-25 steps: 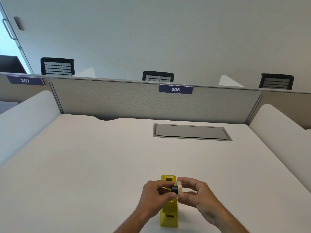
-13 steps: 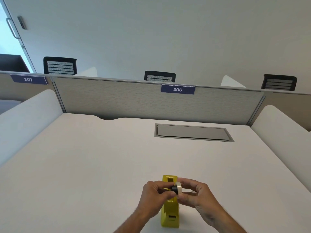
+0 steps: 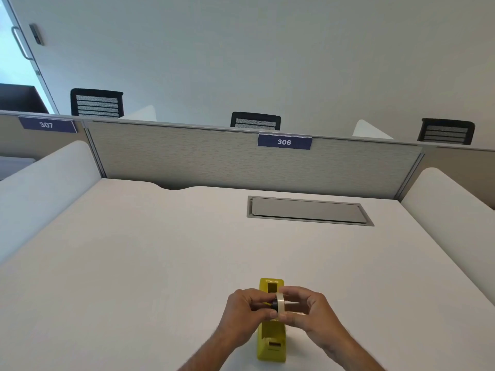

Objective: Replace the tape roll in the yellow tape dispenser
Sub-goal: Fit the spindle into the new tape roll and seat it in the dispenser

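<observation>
The yellow tape dispenser (image 3: pixel 271 341) stands lengthwise on the white desk (image 3: pixel 160 263), near its front edge. Just above the dispenser's middle, both hands meet. My right hand (image 3: pixel 310 311) pinches a pale, translucent tape roll (image 3: pixel 280 305) by its rim. My left hand (image 3: pixel 245 310) grips the small black hub (image 3: pixel 274 305), which sits at the roll's left face. I cannot tell how far the hub is inside the roll. The hands hide the dispenser's middle section.
A grey recessed cable hatch (image 3: pixel 308 210) lies flush in the desk at the back right. A fabric partition (image 3: pixel 214 162) with a "306" label closes the far edge, and low white dividers flank both sides. Black chairs stand beyond the partition.
Both hands stay together over the dispenser with the roll and hub between them. The view has shifted slightly; no clear movement of the parts.
</observation>
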